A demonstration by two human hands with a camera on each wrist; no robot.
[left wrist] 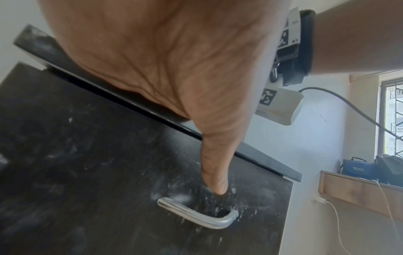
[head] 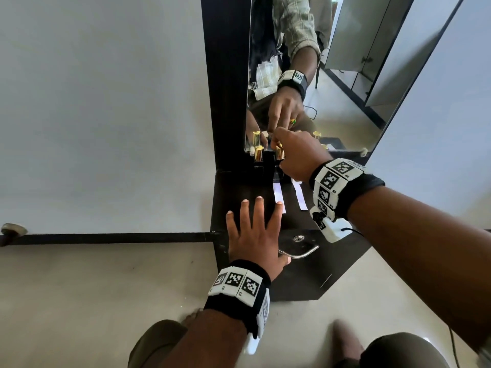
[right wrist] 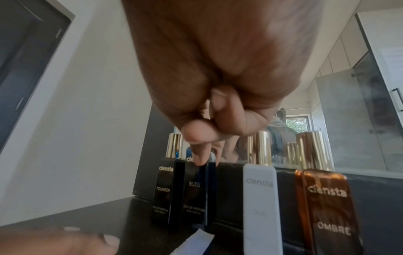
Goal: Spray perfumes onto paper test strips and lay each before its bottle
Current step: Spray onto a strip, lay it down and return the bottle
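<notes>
Fingertips of the right hand [head: 297, 155] are bunched at the neck of the BLEU bottle [right wrist: 196, 195]; whether its gold cap is pinched there, or only touched, cannot be told, since the cap is hidden behind the fingers in the right-wrist view. The step in hand is judged to be the capping or settling of this bottle in the row after spraying. Places are given from the BLEU bottle: the FOUNDER bottle [right wrist: 163, 193] stands just beside it on the wall side, the white bottle [right wrist: 260, 203] near on the other side, and the amber OMBRE bottle [right wrist: 327, 207] beyond that. Two paper test strips are laid on the dark cabinet top [head: 239, 189]: one strip [head: 278, 194] directly before the BLEU bottle, another strip [head: 299, 195] before the white one. No strip is seen before the FOUNDER bottle, and the space before the OMBRE bottle is hidden by the right wrist. The left hand [head: 255, 235] is laid flat with fingers spread on the cabinet top, holding nothing, one fingertip at the near end of the first strip. Next, a fresh strip and an unsprayed bottle would be called for; no spare strips are in view. Behind the row stands a mirror [head: 345, 75]; tight spacing means neighbours could be knocked when a bottle is lifted. A metal handle [left wrist: 196, 214] is fixed to the cabinet front below.
</notes>
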